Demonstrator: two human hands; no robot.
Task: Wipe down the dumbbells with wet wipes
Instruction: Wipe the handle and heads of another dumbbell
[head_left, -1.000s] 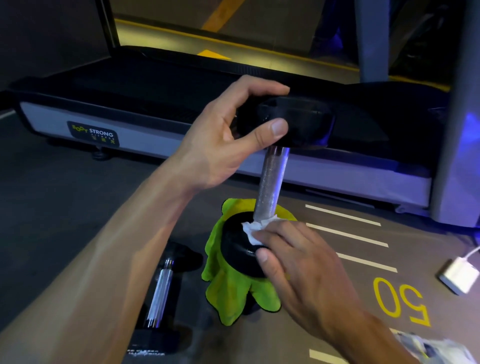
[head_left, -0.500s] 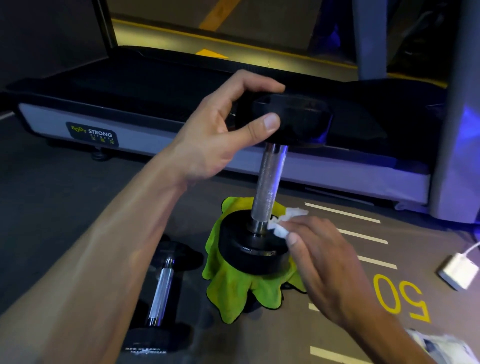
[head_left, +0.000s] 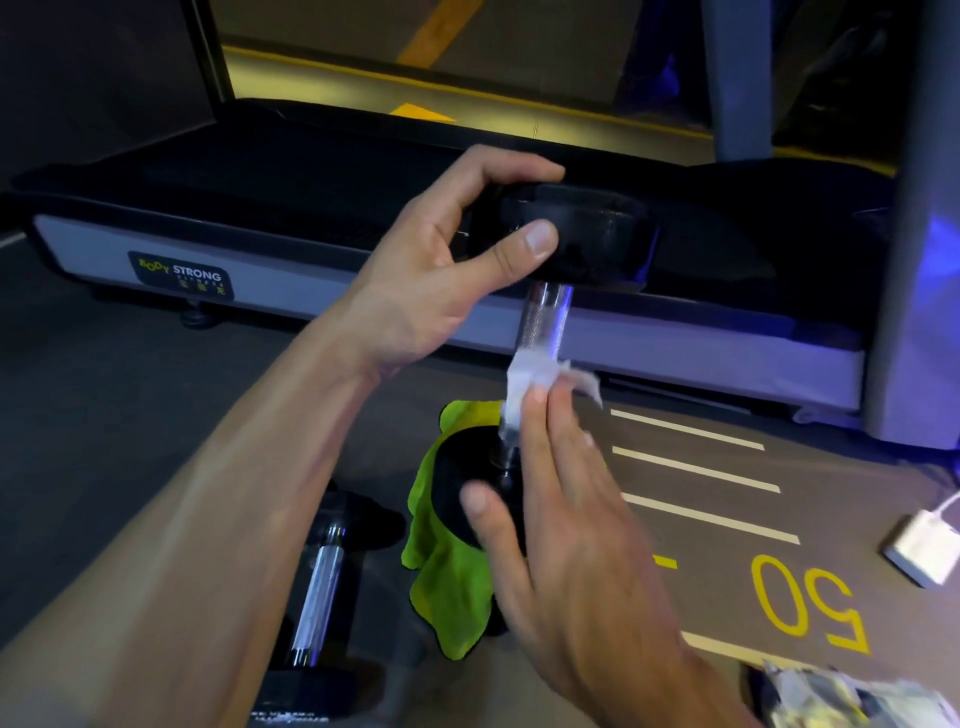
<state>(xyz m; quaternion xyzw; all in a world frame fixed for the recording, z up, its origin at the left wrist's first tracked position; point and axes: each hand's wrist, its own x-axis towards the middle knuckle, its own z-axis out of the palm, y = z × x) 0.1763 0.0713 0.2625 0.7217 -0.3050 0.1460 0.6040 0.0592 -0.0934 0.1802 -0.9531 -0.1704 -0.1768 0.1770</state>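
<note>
- Since the earlier frame, right hand (head_left: 566, 525) has travelled up from the lower head's top face to the handle; wet wipe (head_left: 530, 387) now sits mid-shaft rather than at the base.
- Upright dumbbell (head_left: 545, 322) stands on end, its lower head resting on a green cloth (head_left: 447, 582) on the floor (head_left: 130, 426), just in front of the treadmill (head_left: 311, 208).
- Left hand (head_left: 447, 275): fingers and thumb curled round the upper head, steadying it.
- Right hand: fingers straight and close together, pressing the wipe against the knurled handle; thumb apart, lower down near the lower head.
- Second dumbbell (head_left: 317, 592) lies flat on the floor to the left, untouched at this moment; whether it has been wiped cannot be told.
- Progress, as judged: work on the lower head seems to be over, handle in hand; upper part of the handle and upper head appear left to do.
- Wipe packet (head_left: 831, 696) at lower right, blurred; white charger (head_left: 919, 551) on the floor at right.
</note>
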